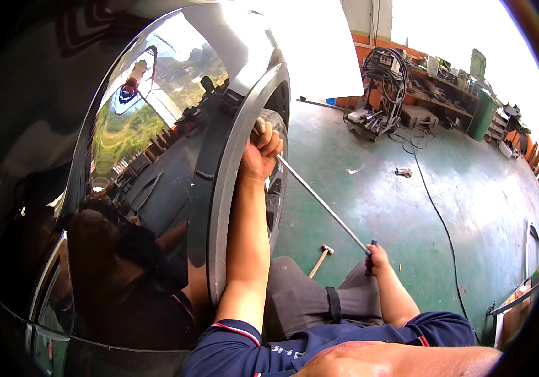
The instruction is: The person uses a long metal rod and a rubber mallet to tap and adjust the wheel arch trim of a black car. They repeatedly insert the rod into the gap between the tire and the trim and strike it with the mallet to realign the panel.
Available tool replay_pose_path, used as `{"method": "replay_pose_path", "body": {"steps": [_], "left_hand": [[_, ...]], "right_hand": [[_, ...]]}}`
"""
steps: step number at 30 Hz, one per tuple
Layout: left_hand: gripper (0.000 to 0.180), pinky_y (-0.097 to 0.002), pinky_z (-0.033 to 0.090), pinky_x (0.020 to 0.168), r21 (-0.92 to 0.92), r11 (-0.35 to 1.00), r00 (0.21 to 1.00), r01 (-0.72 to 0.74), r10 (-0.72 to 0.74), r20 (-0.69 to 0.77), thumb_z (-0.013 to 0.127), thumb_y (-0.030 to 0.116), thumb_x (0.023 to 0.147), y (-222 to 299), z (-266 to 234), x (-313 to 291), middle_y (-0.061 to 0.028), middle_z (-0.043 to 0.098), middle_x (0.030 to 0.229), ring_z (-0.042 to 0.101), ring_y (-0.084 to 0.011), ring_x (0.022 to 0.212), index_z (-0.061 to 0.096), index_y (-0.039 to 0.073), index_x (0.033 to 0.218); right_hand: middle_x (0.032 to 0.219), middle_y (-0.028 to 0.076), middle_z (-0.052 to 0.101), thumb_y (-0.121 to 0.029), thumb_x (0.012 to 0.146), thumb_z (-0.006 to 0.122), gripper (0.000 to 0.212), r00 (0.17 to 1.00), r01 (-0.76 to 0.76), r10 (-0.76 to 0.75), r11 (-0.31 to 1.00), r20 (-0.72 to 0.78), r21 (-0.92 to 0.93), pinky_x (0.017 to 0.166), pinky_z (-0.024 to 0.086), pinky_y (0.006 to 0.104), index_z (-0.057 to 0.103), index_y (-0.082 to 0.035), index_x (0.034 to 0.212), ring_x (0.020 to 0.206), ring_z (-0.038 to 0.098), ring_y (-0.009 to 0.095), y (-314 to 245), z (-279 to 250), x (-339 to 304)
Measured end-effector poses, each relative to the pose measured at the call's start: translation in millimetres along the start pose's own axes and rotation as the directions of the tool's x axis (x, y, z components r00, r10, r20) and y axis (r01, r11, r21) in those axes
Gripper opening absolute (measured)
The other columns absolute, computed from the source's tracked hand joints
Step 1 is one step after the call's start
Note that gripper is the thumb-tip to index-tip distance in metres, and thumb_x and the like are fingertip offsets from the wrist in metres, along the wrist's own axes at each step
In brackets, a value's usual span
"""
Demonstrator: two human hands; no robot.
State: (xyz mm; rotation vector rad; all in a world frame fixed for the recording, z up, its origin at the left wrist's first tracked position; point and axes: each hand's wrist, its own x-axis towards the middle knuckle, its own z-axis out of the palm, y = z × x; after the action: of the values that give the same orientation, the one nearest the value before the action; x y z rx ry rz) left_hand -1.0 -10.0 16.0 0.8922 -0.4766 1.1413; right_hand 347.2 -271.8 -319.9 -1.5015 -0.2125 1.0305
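Observation:
A long, thin metal rod (323, 202) slants from the wheel arch down to my right. My right hand (378, 259) is closed around its dark handle (370, 256). At the rod's upper end my left hand (260, 152) is curled round it, inside the dark wheel arch trim (219, 188) of a glossy black car (137, 264). Just behind those fingers is the tyre (274, 119). The rod's tip is hidden by my left hand and the arch.
A hammer (319, 261) with a wooden handle lies on the green floor beside my knee. Ahead stands a cart with a machine and coiled cables (382, 88). A black cable (436, 207) crosses the floor at right. Shelves (439, 94) and a green bin (483, 115) stand beyond.

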Motion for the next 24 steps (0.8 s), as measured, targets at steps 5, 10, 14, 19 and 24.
{"method": "replay_pose_path", "body": {"steps": [5,10,14,19,24], "left_hand": [[0.034,-0.0262,0.016,0.043,0.045,0.999,0.998,0.018,-0.015,-0.062,0.05,0.037,0.102,2.5,2.3,-2.5,0.0036,0.025,0.056,0.018,-0.008,0.045,0.051,0.01,0.082],[0.035,-0.0263,0.018,0.044,0.042,0.999,0.998,0.029,-0.027,-0.057,0.049,0.039,0.102,2.7,1.4,-3.0,0.0032,0.026,0.056,0.02,-0.0085,0.044,0.052,0.009,0.083],[0.04,-0.0278,0.023,0.046,0.037,0.998,0.999,0.041,-0.042,0.013,0.048,0.045,0.102,-5.0,1.1,-8.9,0.002,0.03,0.056,0.024,-0.0096,0.044,0.056,0.009,0.088],[0.041,-0.0279,0.028,0.05,0.02,0.999,0.994,-0.026,0.024,0.104,0.049,0.048,0.101,-8.3,-7.4,-8.1,0.0007,0.035,0.061,0.032,-0.0107,0.048,0.059,0.008,0.099],[0.036,-0.0269,0.027,0.051,0.016,0.999,0.996,-0.051,0.049,0.076,0.052,0.043,0.101,-8.8,-7.8,-7.4,0.0014,0.036,0.063,0.03,-0.0102,0.05,0.06,0.008,0.104]], "right_hand": [[0.066,0.002,0.049,-0.022,0.091,0.057,0.011,0.996,-0.086,0.084,0.989,-0.024,-0.121,0.042,0.04,0.033,0.053,-0.012,0.093,0.047,0.048,0.014,24.3,19.3,1.2],[0.069,0.003,0.05,-0.019,0.09,0.057,0.01,0.988,-0.152,0.149,0.966,-0.031,-0.211,0.044,0.04,0.0321,0.053,-0.01,0.092,0.051,0.048,0.015,-8.8,0.2,-1.8],[0.067,0.003,0.049,-0.016,0.091,0.057,0.007,0.986,-0.167,0.165,0.961,-0.031,-0.222,0.043,0.039,0.032,0.055,-0.01,0.093,0.05,0.048,0.015,-31.0,-27.5,-18.3],[0.068,0.003,0.051,-0.017,0.092,0.058,0.009,0.988,-0.153,0.139,0.959,-0.075,-0.237,0.044,0.041,0.0326,0.055,-0.008,0.092,0.05,0.048,0.015,-30.7,-45.1,-22.2],[0.068,0.003,0.05,-0.017,0.093,0.054,0.009,0.988,-0.157,0.15,0.955,-0.046,-0.252,0.044,0.04,0.0322,0.052,-0.009,0.095,0.051,0.047,0.014,-32.1,-42.8,-18.2]]}}
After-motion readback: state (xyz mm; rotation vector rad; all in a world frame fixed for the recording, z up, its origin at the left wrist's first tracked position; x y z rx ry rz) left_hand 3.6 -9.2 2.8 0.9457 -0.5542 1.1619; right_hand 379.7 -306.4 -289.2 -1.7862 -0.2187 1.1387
